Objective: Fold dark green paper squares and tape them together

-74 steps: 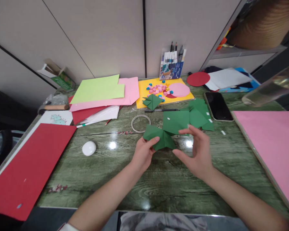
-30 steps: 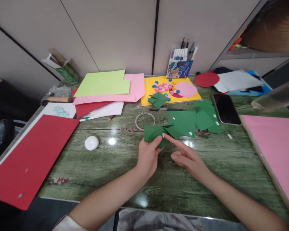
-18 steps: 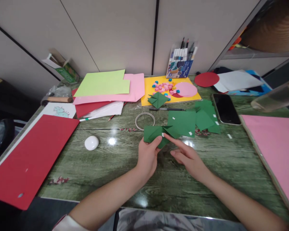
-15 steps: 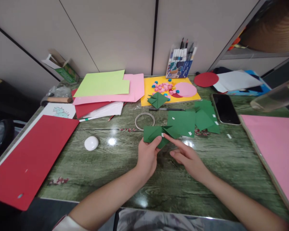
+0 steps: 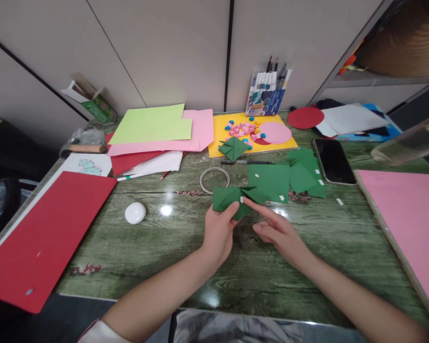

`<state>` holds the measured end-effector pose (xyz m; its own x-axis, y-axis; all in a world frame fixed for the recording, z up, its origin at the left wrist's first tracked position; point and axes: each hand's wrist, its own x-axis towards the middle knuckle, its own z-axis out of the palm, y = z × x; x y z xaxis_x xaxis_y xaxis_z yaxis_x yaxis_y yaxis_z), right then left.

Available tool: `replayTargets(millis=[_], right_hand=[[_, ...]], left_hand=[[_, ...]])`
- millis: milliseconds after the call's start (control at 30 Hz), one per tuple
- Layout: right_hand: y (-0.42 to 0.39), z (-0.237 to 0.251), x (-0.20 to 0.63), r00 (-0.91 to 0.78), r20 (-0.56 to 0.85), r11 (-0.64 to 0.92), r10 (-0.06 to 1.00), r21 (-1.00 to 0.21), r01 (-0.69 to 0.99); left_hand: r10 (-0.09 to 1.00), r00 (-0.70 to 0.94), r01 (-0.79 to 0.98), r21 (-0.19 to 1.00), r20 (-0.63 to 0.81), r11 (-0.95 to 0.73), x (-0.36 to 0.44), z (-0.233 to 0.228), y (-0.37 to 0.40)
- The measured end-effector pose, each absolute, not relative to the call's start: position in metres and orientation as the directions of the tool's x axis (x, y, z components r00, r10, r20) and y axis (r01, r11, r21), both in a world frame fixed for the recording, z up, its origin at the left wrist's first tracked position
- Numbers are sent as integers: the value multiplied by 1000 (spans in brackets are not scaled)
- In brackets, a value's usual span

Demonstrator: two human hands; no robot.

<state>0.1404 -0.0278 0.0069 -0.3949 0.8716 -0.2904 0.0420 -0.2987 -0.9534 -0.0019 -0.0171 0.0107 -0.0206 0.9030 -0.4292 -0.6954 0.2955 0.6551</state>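
Note:
A folded piece of green paper (image 5: pixel 223 196) is pinched in my left hand (image 5: pixel 218 231), thumb on top and fingers beneath. On its front sits a small white piece of tape (image 5: pixel 241 199). My right hand (image 5: pixel 280 233) stretches its index finger to the paper beside that tape; its thumb stays apart and it grips nothing. Just behind lies a flat green sheet (image 5: pixel 271 178) with small white bits on it. A roll of tape (image 5: pixel 201 181) lies on its side behind my left hand.
Green paper pieces (image 5: pixel 302 176) and a phone (image 5: pixel 335 162) lie to the right, near a pink sheet (image 5: pixel 407 214). Behind are a folded green shape (image 5: pixel 233 148), a pen (image 5: pixel 236 162) and pink pom-poms (image 5: pixel 243 128). A white egg-shaped object (image 5: pixel 135 213) and red folder (image 5: pixel 50 238) lie left.
Hardly anything differs. My right index finger stays at the tape on the green paper, and my left hand keeps its hold.

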Motion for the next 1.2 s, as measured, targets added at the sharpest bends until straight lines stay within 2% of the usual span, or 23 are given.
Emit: replayTargets(millis=[67,300,533,933,1100,1200], right_hand=[[-27,5,141,-409,-292,-321,864,-947,-2],[-28,4,141,-390,-298,-304,871,-952,47],[-26,4,140,-423,-303,-353,854,-934,-45],[-30,13,138,-338,-282,-171,898,-931,323],[-33,13,137,-332,-208,-35,920,-888,458],[-36,10,137,-329,-132,86,935,-816,571]], left_hand=[[907,-15,-705,648,-422,290,-2,12,-17],[909,-9,-709,644,-416,288,-2,12,-17],[908,-19,-708,647,-419,284,-2,13,-17],[916,-73,-637,725,-394,261,-1,14,-18],[935,-101,-596,773,-341,218,-1,10,-17],[938,-98,-584,783,-331,215,-2,10,-17]])
